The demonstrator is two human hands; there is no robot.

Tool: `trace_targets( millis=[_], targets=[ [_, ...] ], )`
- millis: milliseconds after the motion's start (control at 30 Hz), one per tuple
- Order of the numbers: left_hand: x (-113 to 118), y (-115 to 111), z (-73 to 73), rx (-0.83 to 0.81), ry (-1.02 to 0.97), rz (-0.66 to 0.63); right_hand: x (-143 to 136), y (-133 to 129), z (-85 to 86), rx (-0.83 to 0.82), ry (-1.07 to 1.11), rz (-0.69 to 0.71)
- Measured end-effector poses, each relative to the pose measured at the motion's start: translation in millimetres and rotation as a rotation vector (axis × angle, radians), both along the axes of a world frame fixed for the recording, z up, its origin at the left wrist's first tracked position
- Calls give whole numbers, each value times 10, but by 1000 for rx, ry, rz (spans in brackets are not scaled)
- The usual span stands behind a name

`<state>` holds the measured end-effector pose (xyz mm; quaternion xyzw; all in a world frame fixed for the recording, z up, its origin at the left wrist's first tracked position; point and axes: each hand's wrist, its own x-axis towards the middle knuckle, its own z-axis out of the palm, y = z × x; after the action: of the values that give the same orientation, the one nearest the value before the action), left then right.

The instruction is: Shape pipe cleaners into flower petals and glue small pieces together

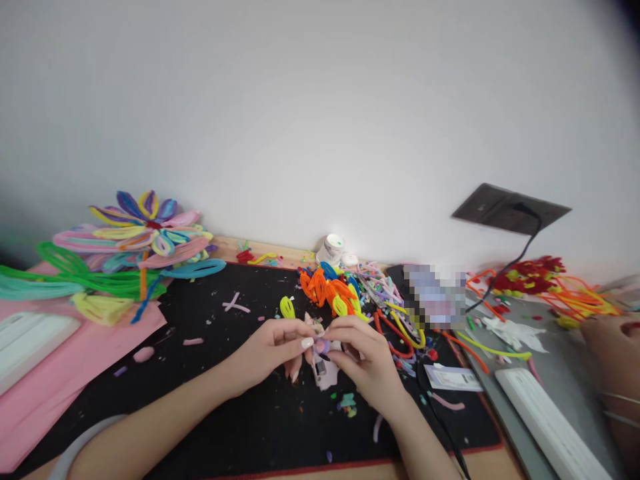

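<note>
My left hand [274, 352] and my right hand [364, 357] meet over the middle of a black mat [200, 400]. Between their fingertips is a small purple and pink piece [321, 346], pinched from both sides; its exact shape is too small to tell. Just under the fingers lies a pale pink scrap [326, 377] with a small dark and silver part on it. Behind the hands sit orange, yellow and blue bundles of fuzzy stems [330, 292]. A yellow-green loop [287, 307] rests beyond my left fingers.
A large fuzzy flower [150, 230] and green loops [100, 277] lie at left on pink sheets [55, 373]. A white cup [331, 249] stands by the wall. At right are a power strip [550, 420], a black cable [525, 250] and another person's hand [613, 353].
</note>
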<state>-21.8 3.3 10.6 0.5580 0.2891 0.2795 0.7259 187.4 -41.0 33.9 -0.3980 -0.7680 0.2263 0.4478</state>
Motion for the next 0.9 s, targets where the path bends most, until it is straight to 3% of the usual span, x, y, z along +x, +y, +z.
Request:
trace_targets(
  millis=[233,567,900],
  targets=[
    [-14,-37,-44,154,55,131,-3,-5,36,-45,66,-85],
    [-91,-84,-87,679,248,173,-62,-22,28,-158,170,-18],
    [-99,-97,-130,973,182,188,-69,-24,22,-180,235,18]
  ],
)
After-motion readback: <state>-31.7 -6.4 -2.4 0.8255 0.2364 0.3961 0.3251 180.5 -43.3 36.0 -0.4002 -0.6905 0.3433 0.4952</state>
